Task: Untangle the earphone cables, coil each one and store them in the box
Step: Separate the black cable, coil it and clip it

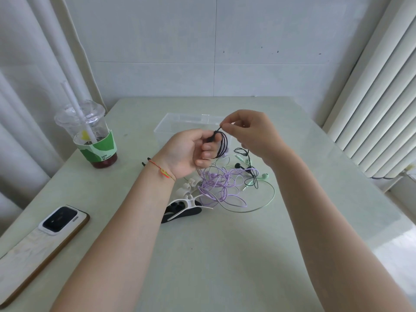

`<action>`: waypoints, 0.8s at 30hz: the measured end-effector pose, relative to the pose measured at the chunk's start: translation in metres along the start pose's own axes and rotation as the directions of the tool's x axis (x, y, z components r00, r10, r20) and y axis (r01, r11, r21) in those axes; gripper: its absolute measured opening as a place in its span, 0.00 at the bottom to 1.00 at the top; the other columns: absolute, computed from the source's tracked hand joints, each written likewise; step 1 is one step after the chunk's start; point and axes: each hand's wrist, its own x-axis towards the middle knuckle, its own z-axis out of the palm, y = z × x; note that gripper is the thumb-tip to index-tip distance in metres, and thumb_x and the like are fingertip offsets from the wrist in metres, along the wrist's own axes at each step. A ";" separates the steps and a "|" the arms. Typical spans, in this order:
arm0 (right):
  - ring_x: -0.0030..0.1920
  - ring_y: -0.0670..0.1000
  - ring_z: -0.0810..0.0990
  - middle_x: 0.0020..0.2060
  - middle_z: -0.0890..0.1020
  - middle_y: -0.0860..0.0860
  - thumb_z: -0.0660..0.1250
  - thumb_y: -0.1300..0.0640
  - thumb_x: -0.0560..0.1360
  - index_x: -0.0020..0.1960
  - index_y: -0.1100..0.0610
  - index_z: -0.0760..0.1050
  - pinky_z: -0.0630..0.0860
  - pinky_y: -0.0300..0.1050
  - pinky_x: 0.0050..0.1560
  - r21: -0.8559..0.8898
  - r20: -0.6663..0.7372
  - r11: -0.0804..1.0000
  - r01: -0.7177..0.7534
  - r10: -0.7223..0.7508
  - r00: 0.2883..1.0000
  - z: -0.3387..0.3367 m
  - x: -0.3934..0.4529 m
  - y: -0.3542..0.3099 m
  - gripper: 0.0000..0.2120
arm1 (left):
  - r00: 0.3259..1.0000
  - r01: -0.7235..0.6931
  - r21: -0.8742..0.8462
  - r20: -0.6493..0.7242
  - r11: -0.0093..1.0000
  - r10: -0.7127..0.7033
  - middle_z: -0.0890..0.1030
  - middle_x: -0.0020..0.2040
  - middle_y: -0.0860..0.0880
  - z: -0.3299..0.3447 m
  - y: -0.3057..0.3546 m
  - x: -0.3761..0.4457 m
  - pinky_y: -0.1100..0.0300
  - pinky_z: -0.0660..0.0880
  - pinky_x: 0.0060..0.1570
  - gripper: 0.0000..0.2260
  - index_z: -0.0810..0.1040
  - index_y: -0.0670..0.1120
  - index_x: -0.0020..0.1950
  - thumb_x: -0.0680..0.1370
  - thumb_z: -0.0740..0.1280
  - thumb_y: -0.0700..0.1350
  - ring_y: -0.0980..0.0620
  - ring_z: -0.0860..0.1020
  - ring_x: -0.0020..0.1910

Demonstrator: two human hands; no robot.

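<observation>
My left hand (188, 152) is raised above the table with a black earphone cable (221, 143) looped several times around its fingers. My right hand (252, 134) pinches the free strand of that black cable just above the loops. The rest of the black cable (253, 176) trails down to the table, its earbud lying among a tangle of purple cable (216, 183) and pale green cable (267, 199). A clear plastic box (180, 124) stands open behind my hands.
White cable clips (186, 188) and black-and-white winders (182, 208) lie left of the tangle. A drink cup with straw (90, 136) stands at the far left. A phone (42, 239) lies face down near the left edge. A radiator (382, 109) lines the right wall.
</observation>
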 end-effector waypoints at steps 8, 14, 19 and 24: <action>0.23 0.48 0.68 0.23 0.74 0.45 0.63 0.57 0.79 0.31 0.44 0.78 0.66 0.39 0.27 -0.062 0.263 0.997 -0.055 0.070 0.962 0.003 -0.010 -0.008 0.19 | 0.977 -0.187 -0.423 0.012 0.887 0.211 0.83 0.44 0.51 0.005 0.001 -0.002 0.69 0.73 0.25 0.09 0.81 0.46 0.49 0.78 0.62 0.43 0.54 0.83 0.48; 0.23 0.49 0.67 0.26 0.73 0.49 0.65 0.54 0.78 0.40 0.50 0.81 0.66 0.39 0.25 -0.196 0.377 0.977 -0.078 0.148 0.914 0.003 -0.013 -0.012 0.10 | 0.930 -0.360 -0.245 -0.171 0.900 0.325 0.83 0.55 0.51 0.000 0.002 0.000 0.65 0.79 0.36 0.08 0.78 0.49 0.54 0.82 0.60 0.43 0.53 0.81 0.58; 0.22 0.46 0.66 0.24 0.73 0.47 0.69 0.54 0.75 0.44 0.56 0.81 0.64 0.37 0.25 -0.304 0.347 0.952 -0.033 0.143 0.927 -0.002 -0.011 -0.015 0.06 | 0.859 -0.405 0.171 -0.266 0.898 0.438 0.82 0.57 0.48 -0.001 -0.001 0.003 0.62 0.78 0.34 0.08 0.79 0.47 0.55 0.82 0.61 0.41 0.54 0.82 0.56; 0.20 0.43 0.65 0.25 0.72 0.46 0.68 0.53 0.75 0.44 0.52 0.82 0.63 0.33 0.22 -0.389 0.373 0.921 0.012 0.146 0.916 -0.002 -0.014 -0.021 0.05 | 0.792 -0.433 0.272 -0.340 0.859 0.507 0.82 0.57 0.45 0.005 -0.006 0.005 0.60 0.77 0.30 0.08 0.81 0.44 0.57 0.81 0.63 0.40 0.49 0.81 0.57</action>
